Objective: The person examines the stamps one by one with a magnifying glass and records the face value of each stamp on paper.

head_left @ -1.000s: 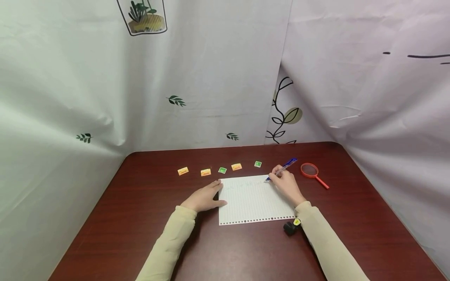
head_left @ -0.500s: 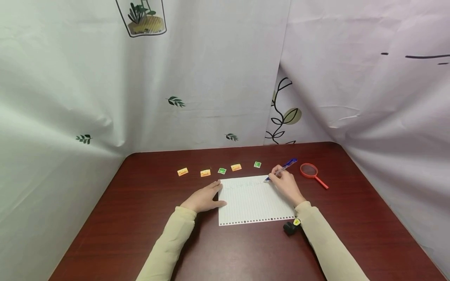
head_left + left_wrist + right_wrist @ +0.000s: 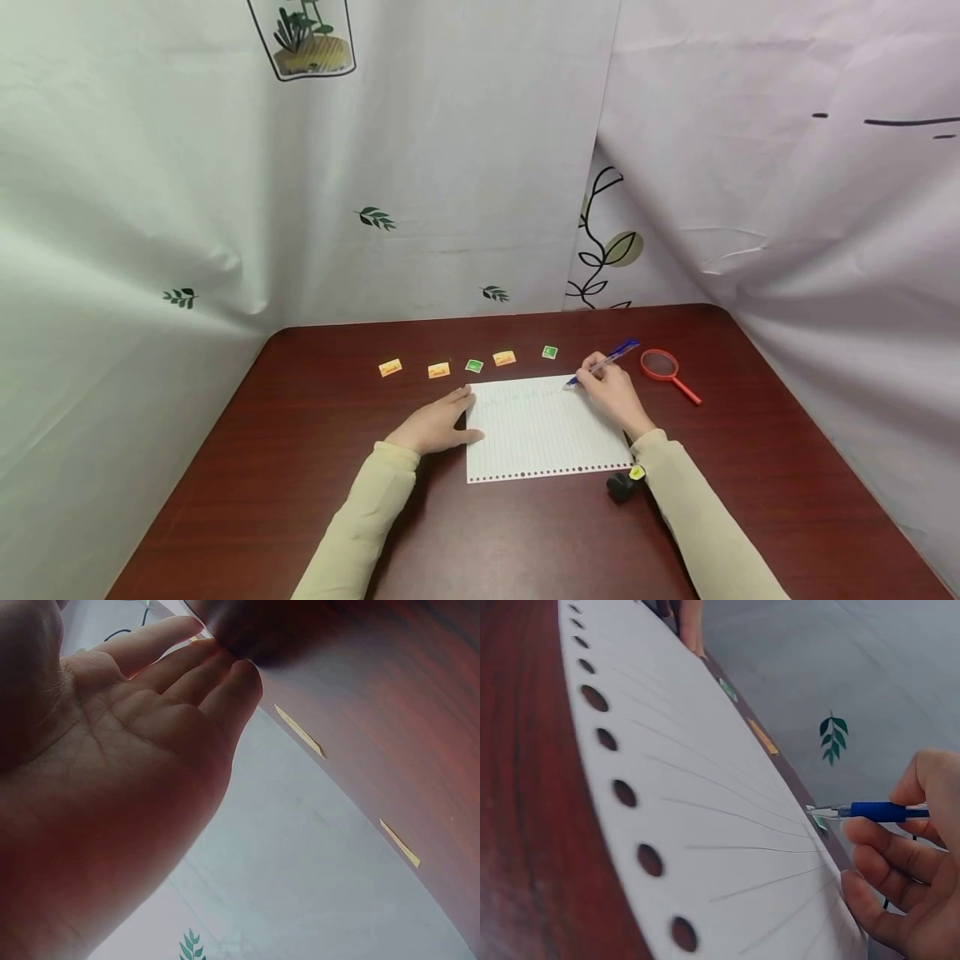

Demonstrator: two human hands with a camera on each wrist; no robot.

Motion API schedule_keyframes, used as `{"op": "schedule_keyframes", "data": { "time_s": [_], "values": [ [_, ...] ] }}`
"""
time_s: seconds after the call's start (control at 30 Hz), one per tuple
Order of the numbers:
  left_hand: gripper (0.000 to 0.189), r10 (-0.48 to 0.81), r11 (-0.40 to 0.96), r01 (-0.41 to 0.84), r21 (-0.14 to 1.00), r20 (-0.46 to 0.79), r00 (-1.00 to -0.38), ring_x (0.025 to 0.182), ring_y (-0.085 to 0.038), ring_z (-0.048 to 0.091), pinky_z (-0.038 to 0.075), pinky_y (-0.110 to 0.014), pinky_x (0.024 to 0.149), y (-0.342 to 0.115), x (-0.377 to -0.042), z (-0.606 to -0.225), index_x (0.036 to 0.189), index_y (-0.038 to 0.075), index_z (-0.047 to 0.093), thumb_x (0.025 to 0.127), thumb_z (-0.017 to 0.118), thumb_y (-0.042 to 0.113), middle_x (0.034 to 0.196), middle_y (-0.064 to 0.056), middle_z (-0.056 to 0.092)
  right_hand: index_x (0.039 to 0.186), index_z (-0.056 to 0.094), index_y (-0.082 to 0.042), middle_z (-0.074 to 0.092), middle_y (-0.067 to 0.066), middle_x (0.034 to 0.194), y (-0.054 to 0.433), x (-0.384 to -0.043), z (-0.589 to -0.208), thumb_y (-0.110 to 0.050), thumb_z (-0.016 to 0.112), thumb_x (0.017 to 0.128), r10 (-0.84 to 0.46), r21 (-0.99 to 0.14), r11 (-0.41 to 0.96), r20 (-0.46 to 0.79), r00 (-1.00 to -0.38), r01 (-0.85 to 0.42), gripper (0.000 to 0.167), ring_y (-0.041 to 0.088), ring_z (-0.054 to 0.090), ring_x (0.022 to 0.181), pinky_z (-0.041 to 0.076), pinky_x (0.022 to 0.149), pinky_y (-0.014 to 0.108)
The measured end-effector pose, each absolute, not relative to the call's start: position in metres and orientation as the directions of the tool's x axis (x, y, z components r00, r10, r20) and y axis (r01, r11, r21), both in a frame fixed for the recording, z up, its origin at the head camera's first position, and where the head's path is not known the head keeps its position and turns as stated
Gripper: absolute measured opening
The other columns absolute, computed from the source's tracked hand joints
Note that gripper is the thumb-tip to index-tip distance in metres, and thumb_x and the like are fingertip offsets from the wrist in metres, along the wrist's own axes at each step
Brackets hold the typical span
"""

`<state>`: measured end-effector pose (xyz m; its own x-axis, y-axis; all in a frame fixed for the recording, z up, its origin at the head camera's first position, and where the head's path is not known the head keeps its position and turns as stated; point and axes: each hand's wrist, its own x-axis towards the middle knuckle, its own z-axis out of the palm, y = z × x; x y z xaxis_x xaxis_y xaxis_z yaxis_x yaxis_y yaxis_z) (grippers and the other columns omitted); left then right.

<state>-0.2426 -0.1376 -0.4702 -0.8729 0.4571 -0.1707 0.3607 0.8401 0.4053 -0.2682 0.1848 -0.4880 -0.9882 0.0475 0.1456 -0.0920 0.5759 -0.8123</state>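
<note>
A ruled sheet of loose-leaf paper lies on the table, its punched holes along the near edge and faint writing near its far edge. My left hand rests at the sheet's left edge, fingers extended and thumb on the paper. In the left wrist view its palm shows. Between thumb and fingers my right hand pinches a blue ballpoint pen, its tip at the far right of the sheet. The right wrist view shows the pen's blue grip held above the paper, the other fingers curled beneath.
Beyond the sheet lies a row of orange stamps and green stamps. A red magnifying glass lies right of my right hand. A black wrist camera sits under the right sleeve. White printed cloth hangs behind the table.
My right hand and the pen have shifted very slightly to the right, with the pen tip staying near the far edge of the sheet. My left hand has stayed in place.
</note>
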Motion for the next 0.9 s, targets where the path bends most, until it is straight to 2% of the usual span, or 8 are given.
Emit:
{"op": "schedule_keyframes", "data": {
  "time_s": [0.2, 0.37, 0.5, 0.63, 0.73, 0.8, 0.9],
  "values": [
    [0.078, 0.456, 0.841, 0.359, 0.406, -0.171, -0.874, 0.149, -0.027, 0.031, 0.036, -0.045, 0.114, -0.137, -0.242, -0.468, 0.151, 0.0, 0.043, 0.092, 0.073, 0.04, 0.161, -0.012, 0.033, 0.096, 0.056, -0.012, 0.067, 0.008, 0.082, 0.188, -0.269, -0.484, -0.019, 0.056, 0.096, 0.045, -0.818, 0.565, 0.164, -0.985, -0.111, 0.007, 0.021, 0.054, 0.072, 0.039, 0.061, 0.031],
    [0.078, 0.455, 0.842, 0.357, 0.405, -0.175, -0.873, 0.149, -0.027, 0.031, 0.036, -0.045, 0.114, -0.137, -0.242, -0.467, 0.151, 0.001, 0.043, 0.092, 0.073, 0.04, 0.161, -0.012, 0.034, 0.104, 0.059, -0.01, 0.067, 0.011, 0.09, 0.192, -0.268, -0.478, -0.016, 0.06, 0.097, 0.029, -0.826, 0.538, 0.215, -0.976, -0.166, 0.009, 0.021, 0.056, 0.076, 0.044, 0.06, 0.028],
    [0.078, 0.456, 0.842, 0.359, 0.402, -0.177, -0.872, 0.149, -0.027, 0.031, 0.036, -0.045, 0.115, -0.137, -0.242, -0.467, 0.152, 0.001, 0.043, 0.092, 0.073, 0.041, 0.161, -0.012, 0.034, 0.11, 0.061, -0.008, 0.071, 0.016, 0.1, 0.197, -0.269, -0.477, -0.015, 0.063, 0.098, 0.018, -0.85, 0.49, 0.231, -0.973, -0.193, 0.014, 0.022, 0.056, 0.08, 0.043, 0.059, 0.025],
    [0.078, 0.459, 0.842, 0.363, 0.399, -0.177, -0.87, 0.149, -0.027, 0.031, 0.036, -0.046, 0.114, -0.137, -0.242, -0.467, 0.152, 0.0, 0.043, 0.092, 0.073, 0.04, 0.161, -0.012, 0.034, 0.114, 0.062, -0.007, 0.071, 0.019, 0.114, 0.205, -0.268, -0.474, -0.014, 0.064, 0.099, 0.007, -0.868, 0.444, 0.251, -0.968, -0.222, 0.017, 0.025, 0.065, 0.098, 0.049, 0.072, 0.027],
    [0.078, 0.459, 0.843, 0.364, 0.396, -0.176, -0.871, 0.149, -0.027, 0.031, 0.036, -0.046, 0.114, -0.137, -0.243, -0.468, 0.151, 0.0, 0.043, 0.092, 0.073, 0.04, 0.161, -0.013, 0.034, 0.116, 0.063, -0.007, 0.069, 0.018, 0.119, 0.212, -0.268, -0.47, -0.015, 0.064, 0.1, 0.002, -0.861, 0.445, 0.275, -0.962, -0.245, 0.018, 0.03, 0.065, 0.114, 0.052, 0.088, 0.038],
    [0.078, 0.459, 0.843, 0.364, 0.397, -0.176, -0.871, 0.149, -0.027, 0.031, 0.036, -0.046, 0.114, -0.137, -0.243, -0.468, 0.151, 0.0, 0.043, 0.092, 0.073, 0.04, 0.161, -0.012, 0.034, 0.117, 0.064, -0.006, 0.069, 0.018, 0.119, 0.217, -0.268, -0.468, -0.015, 0.064, 0.1, -0.006, -0.841, 0.469, 0.3, -0.954, -0.268, 0.019, 0.033, 0.064, 0.116, 0.051, 0.093, 0.046],
    [0.077, 0.461, 0.84, 0.367, 0.4, -0.168, -0.871, 0.149, -0.027, 0.031, 0.036, -0.046, 0.114, -0.137, -0.242, -0.468, 0.151, 0.0, 0.043, 0.092, 0.073, 0.04, 0.161, -0.013, 0.034, 0.117, 0.064, -0.006, 0.069, 0.016, 0.117, 0.224, -0.268, -0.465, -0.017, 0.065, 0.1, -0.02, -0.799, 0.519, 0.344, -0.939, -0.304, 0.02, 0.033, 0.064, 0.114, 0.05, 0.094, 0.05]
  ]
}}
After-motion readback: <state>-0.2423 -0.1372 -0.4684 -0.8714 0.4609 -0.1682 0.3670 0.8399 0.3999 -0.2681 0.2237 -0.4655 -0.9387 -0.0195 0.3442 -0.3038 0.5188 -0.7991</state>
